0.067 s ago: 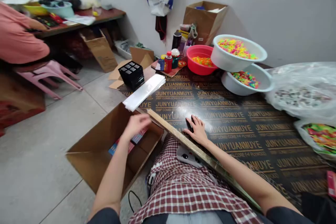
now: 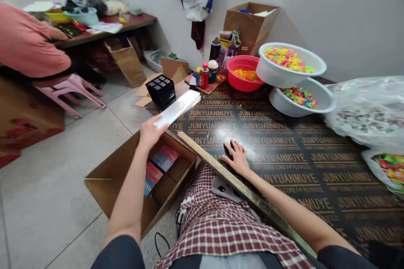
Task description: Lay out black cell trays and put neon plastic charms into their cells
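My left hand [image 2: 150,133] is at the near end of a flat stack of white plastic sleeves [image 2: 179,108], its fingers closed on that end. The stack lies along the table's left edge, above an open cardboard box [image 2: 118,164]. Inside the box are small pink-and-blue printed packs [image 2: 164,156], partly covered by my left forearm. My right hand [image 2: 237,159] rests on the dark printed plywood tabletop [image 2: 268,138], fingers spread, near the wooden front edge. Dark patches show between its fingers; I cannot tell whether they are shadow or an object.
Pale basins [image 2: 292,65] of colourful small pieces overlap beside a red basin [image 2: 244,80]. Clear plastic bags [image 2: 368,109] lie at the right. A black compartment holder [image 2: 160,91] and bottles [image 2: 204,76] stand beyond the sleeves. A person in a pink top [image 2: 28,44] sits at far left.
My left hand has moved up and left from over the box to the near end of the white sleeves, uncovering more of the packs. My right hand stays on the tabletop.
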`<state>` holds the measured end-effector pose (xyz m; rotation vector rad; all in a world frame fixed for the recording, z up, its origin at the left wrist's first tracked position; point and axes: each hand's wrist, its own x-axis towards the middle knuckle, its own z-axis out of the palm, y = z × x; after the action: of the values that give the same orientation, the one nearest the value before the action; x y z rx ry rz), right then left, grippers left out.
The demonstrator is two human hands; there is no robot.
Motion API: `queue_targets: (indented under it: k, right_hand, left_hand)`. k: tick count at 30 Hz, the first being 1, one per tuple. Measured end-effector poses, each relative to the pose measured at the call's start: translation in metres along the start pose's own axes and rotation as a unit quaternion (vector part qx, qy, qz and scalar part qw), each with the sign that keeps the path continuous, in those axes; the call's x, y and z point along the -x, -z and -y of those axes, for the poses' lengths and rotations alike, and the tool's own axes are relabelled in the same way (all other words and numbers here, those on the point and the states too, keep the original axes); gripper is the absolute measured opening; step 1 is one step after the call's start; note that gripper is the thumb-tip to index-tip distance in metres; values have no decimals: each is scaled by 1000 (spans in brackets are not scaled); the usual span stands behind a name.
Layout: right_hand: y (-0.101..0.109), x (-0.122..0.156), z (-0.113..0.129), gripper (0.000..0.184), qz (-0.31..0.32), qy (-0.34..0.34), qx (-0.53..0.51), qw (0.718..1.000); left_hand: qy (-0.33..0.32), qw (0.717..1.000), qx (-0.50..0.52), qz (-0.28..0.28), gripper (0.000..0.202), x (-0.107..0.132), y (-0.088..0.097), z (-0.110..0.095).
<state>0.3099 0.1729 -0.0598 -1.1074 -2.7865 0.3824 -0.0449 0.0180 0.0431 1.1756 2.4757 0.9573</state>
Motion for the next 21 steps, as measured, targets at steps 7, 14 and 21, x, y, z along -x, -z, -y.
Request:
queue_targets:
  k: [7,14,21]
  right_hand:
    - [-1,2,1,49,-46,24,-23,998]
    - [3,1,6,55,-55,31,-34,997]
    - [-1,2,5,50,-79,32,-56,995]
  left_hand:
    - [26,966,-251,-47,129,-175,38,-53]
    - [127,938,-305,107,131,-244,34,-54]
    - [94,955,-263,102,112,-250,46,-58]
